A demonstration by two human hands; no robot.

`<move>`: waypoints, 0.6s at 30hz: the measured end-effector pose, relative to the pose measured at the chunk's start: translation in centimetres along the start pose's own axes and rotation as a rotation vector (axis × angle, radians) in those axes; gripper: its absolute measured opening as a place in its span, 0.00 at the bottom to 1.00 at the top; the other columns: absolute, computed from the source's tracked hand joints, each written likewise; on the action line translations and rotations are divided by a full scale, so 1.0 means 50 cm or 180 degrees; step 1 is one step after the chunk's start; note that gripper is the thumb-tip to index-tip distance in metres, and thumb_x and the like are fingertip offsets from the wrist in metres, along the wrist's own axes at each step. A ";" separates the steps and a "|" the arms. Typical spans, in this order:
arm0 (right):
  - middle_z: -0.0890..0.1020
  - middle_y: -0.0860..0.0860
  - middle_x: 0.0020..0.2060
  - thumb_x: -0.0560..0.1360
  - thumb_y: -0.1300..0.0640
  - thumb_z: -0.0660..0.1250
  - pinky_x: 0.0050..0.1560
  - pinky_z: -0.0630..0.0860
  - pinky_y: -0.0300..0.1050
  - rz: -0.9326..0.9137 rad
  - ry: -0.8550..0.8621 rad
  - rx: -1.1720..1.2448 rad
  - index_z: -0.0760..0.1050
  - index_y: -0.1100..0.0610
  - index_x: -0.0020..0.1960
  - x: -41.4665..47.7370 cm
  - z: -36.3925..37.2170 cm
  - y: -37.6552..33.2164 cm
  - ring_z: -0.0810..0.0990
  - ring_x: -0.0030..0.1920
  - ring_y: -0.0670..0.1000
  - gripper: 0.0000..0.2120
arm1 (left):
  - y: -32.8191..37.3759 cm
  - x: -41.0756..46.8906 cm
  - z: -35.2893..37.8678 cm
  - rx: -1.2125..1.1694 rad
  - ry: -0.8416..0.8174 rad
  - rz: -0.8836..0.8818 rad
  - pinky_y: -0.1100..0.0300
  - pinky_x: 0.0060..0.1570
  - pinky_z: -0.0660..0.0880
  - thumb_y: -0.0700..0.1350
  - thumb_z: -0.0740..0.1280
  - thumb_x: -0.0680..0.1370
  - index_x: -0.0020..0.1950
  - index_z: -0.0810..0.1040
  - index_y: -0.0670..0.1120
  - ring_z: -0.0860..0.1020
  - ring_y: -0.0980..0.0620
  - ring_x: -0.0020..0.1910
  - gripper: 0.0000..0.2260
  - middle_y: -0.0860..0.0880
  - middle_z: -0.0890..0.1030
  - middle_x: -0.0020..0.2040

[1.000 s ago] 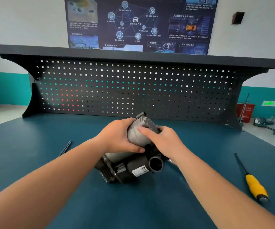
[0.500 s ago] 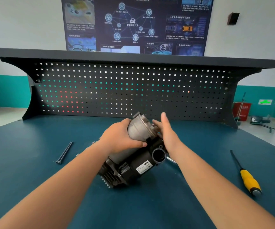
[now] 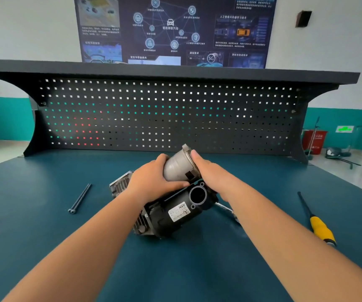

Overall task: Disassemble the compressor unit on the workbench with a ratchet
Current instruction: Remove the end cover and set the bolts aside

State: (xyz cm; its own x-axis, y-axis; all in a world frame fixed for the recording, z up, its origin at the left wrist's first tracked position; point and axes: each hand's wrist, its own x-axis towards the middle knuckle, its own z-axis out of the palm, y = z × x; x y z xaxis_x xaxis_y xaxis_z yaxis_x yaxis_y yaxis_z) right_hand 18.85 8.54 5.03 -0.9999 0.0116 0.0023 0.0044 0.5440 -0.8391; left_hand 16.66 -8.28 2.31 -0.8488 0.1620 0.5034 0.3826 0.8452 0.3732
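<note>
The compressor unit (image 3: 175,212) lies tilted in the middle of the counter (image 3: 45,236). The left grip (image 3: 151,182) wraps its grey cylinder (image 3: 175,168). The right grip (image 3: 212,173) lies flat, uncurled, against the cylinder's flanged end. Two long bolts (image 3: 79,198) lie to the left and a yellow-handled screwdriver (image 3: 316,223) to the right.

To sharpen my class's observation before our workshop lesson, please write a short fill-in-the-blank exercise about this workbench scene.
1. The screwdriver on the workbench has a ____ handle.
2. Two long bolts lie to the ____ of the compressor unit, whose grey cylinder the left hand grips.
3. The white label sits on the unit's ____ body.
Missing words: yellow; left; black.
</note>
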 end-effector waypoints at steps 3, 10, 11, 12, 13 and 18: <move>0.75 0.51 0.65 0.69 0.24 0.48 0.64 0.68 0.51 0.0157 -0.0149 0.0146 0.70 0.49 0.69 0.003 -0.017 0.017 0.74 0.61 0.53 0.40 | -0.002 0.014 0.017 0.0090 0.0002 -0.0007 0.58 0.38 0.70 0.73 0.65 0.61 0.55 0.69 0.55 0.75 0.54 0.40 0.31 0.58 0.78 0.42; 0.72 0.50 0.68 0.64 0.22 0.52 0.71 0.61 0.50 0.0207 -0.0521 0.0340 0.70 0.51 0.69 -0.013 0.019 0.098 0.70 0.68 0.51 0.45 | -0.014 0.014 0.080 0.0559 -0.0825 0.0060 0.58 0.43 0.68 0.73 0.65 0.63 0.58 0.73 0.53 0.78 0.49 0.51 0.32 0.53 0.80 0.51; 0.69 0.50 0.71 0.66 0.23 0.51 0.72 0.59 0.52 0.0161 -0.0443 0.0222 0.67 0.51 0.71 -0.013 0.026 0.107 0.66 0.71 0.51 0.45 | -0.011 0.013 0.090 0.0732 -0.0986 0.0180 0.58 0.43 0.68 0.73 0.65 0.63 0.59 0.74 0.53 0.78 0.49 0.52 0.33 0.52 0.80 0.52; 0.67 0.50 0.72 0.68 0.24 0.50 0.73 0.56 0.53 0.0133 -0.0397 0.0172 0.65 0.51 0.73 -0.013 0.032 0.114 0.62 0.73 0.51 0.43 | -0.007 0.012 0.097 0.0849 -0.1082 0.0267 0.58 0.43 0.67 0.74 0.64 0.64 0.59 0.74 0.53 0.77 0.49 0.53 0.32 0.52 0.81 0.52; 0.66 0.49 0.73 0.69 0.25 0.49 0.74 0.54 0.54 0.0128 -0.0378 0.0211 0.63 0.51 0.74 -0.015 0.037 0.118 0.59 0.74 0.51 0.42 | -0.006 0.013 0.099 0.0911 -0.1129 0.0323 0.58 0.43 0.67 0.74 0.64 0.64 0.59 0.74 0.53 0.77 0.49 0.53 0.32 0.51 0.81 0.52; 0.69 0.45 0.70 0.77 0.34 0.51 0.69 0.56 0.41 -0.0005 -0.0236 0.1065 0.67 0.49 0.71 -0.044 0.032 0.153 0.65 0.67 0.42 0.30 | -0.009 0.009 0.099 0.0944 -0.1104 0.0325 0.58 0.45 0.69 0.74 0.63 0.64 0.59 0.74 0.53 0.77 0.48 0.54 0.33 0.50 0.81 0.53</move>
State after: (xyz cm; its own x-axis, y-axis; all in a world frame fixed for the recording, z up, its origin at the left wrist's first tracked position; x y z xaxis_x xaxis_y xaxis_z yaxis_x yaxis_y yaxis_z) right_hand 21.04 11.34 -2.23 -0.9981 -0.0568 -0.0254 0.0111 0.2384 -0.9711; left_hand 14.31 -6.07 -1.49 -0.9034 0.3698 0.2169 0.3924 0.9171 0.0709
